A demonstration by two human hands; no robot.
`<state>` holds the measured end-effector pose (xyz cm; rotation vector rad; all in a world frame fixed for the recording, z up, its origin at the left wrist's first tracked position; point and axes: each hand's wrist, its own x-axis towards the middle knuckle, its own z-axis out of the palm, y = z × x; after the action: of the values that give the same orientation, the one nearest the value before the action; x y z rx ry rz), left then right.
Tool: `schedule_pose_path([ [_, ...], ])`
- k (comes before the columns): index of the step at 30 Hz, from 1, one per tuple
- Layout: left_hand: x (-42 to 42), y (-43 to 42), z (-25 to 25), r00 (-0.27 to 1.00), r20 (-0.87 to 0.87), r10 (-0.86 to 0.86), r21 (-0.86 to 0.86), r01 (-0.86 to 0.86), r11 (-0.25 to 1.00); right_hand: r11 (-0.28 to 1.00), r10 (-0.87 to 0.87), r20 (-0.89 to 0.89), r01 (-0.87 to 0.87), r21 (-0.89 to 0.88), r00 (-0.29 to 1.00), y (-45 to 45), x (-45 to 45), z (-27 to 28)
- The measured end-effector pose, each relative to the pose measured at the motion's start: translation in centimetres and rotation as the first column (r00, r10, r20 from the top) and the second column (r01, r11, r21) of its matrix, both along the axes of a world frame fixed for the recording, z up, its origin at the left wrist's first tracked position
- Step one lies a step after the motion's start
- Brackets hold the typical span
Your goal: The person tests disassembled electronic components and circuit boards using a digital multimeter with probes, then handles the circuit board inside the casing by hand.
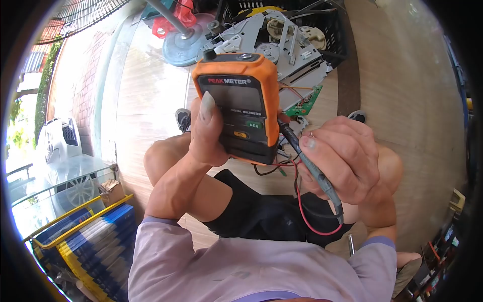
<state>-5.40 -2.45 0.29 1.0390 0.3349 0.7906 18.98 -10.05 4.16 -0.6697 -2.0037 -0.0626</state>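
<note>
My left hand (205,132) is closed round an orange and black digital multimeter (236,108), thumb on its front. The meter's screen shows no readable digits. My right hand (344,156) pinches a black and grey test probe (308,155) just right of the meter, and the probe's upper end reaches the meter's side. Something tiny and shiny shows at my right fingertips, too small to name. A red test lead (304,214) loops down below the probe. Behind the meter, a green circuit board (308,102) sits by a grey metal and plastic mechanism (297,60).
A black crate (338,43) stands behind the mechanism. A fan's round base (188,43), with a red plastic bag (181,19) behind, is at upper left. A glass-topped yellow rack (83,219) of blue boxes is at left.
</note>
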Motion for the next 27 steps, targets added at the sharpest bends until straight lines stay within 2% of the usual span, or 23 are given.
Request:
schedule_pose_path([
  [6,0.4,-0.4,0.1,0.997,0.014,0.080,-0.045,-0.080,0.996,1.000,-0.016,0.008,0.016,0.015,1.000,0.2,-0.1,-0.2],
  [13,1.0,-0.5,0.6,0.955,0.288,0.069,-0.180,-0.017,0.983,1.000,-0.009,0.024,0.009,0.003,1.000,0.3,0.0,-0.2],
  [15,0.8,-0.2,0.5,0.964,0.262,0.045,-0.148,-0.006,0.989,1.000,-0.011,0.029,0.012,-0.012,1.000,0.2,0.0,0.0],
  [21,1.3,0.0,2.1,0.997,0.022,0.068,-0.045,-0.067,0.997,1.000,0.001,0.064,0.000,-0.007,0.998,0.6,0.0,-0.2],
  [27,1.0,0.3,2.1,0.998,0.052,0.047,-0.077,-0.043,0.996,1.000,-0.009,0.117,0.010,-0.005,0.993,1.1,0.7,0.4],
])
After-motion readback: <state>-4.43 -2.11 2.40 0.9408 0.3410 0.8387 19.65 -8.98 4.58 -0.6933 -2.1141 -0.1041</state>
